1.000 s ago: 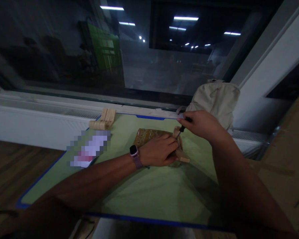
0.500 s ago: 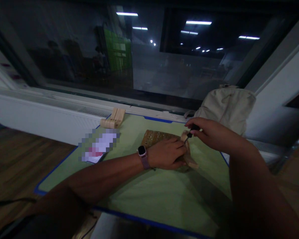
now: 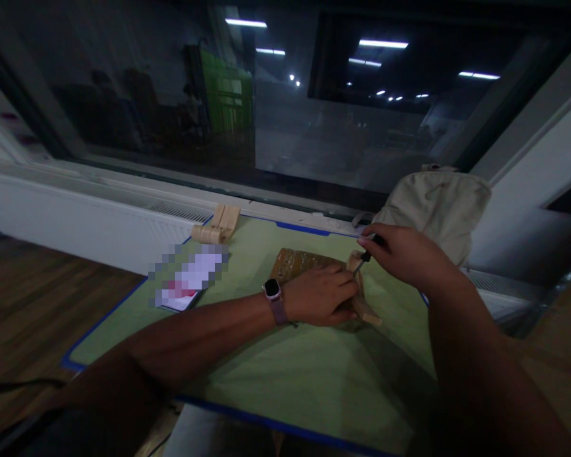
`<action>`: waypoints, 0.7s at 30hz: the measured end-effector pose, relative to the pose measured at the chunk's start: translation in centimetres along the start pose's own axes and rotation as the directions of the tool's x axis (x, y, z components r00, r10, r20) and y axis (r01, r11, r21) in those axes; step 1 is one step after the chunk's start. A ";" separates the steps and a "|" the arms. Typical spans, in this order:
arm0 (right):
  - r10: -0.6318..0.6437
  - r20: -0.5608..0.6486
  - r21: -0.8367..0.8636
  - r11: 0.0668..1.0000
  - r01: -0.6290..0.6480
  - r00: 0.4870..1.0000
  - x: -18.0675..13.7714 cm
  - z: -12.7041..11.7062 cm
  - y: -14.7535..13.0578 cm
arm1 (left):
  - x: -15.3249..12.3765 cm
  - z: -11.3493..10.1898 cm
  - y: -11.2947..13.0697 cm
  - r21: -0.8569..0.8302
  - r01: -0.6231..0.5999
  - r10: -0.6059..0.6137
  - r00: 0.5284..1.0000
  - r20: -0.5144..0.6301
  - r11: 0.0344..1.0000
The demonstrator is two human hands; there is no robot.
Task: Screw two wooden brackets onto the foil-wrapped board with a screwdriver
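A brown patterned board (image 3: 299, 262) lies on the green mat (image 3: 285, 362), with a pale wooden piece (image 3: 365, 310) at its right end. My left hand (image 3: 321, 296), a watch on its wrist, presses down on the board and the wooden piece with fingers closed around them. My right hand (image 3: 400, 255) is closed on a small black-handled screwdriver (image 3: 364, 257), whose tip points down at the wooden piece beside my left fingers.
A wooden stand (image 3: 217, 225) sits at the mat's far left corner. A blurred-out flat item (image 3: 190, 277) lies left of the board. A beige bag (image 3: 438, 203) rests at the back right by the window sill. Dark wooden table shows around the mat.
The view has shifted left and slightly down across the frames. My hands stay on the board and the screwdriver; the right hand has barely moved.
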State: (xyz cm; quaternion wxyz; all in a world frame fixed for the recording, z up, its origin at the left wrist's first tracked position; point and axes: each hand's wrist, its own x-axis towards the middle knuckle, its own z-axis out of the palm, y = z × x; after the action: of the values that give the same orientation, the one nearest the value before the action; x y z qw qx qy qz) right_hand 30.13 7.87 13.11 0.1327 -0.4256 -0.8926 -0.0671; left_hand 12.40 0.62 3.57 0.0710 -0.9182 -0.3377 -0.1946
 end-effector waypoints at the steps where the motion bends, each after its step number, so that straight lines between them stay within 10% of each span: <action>1: -0.014 0.012 0.032 0.999 0.013 1.000 -0.1 0.0 0.3 | 0.0 0.0 0.0 -0.004 0.000 0.000 1.000 -0.002 1.000; 9: -0.301 -0.002 0.384 0.881 0.279 0.954 -0.3 -0.1 0.9 | -0.1 -0.4 0.1 0.002 -0.002 0.002 1.000 0.017 1.000; 21: -0.035 0.041 0.065 0.997 0.032 0.999 0.0 -0.5 0.6 | 0.0 -0.7 0.3 -0.011 -0.001 0.001 1.000 0.018 1.000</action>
State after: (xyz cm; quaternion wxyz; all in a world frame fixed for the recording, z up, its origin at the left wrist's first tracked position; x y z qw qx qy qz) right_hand 30.71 8.16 13.63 0.1261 -0.4073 -0.9040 -0.0316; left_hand 12.36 0.21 4.24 0.0628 -0.9204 -0.3367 -0.1883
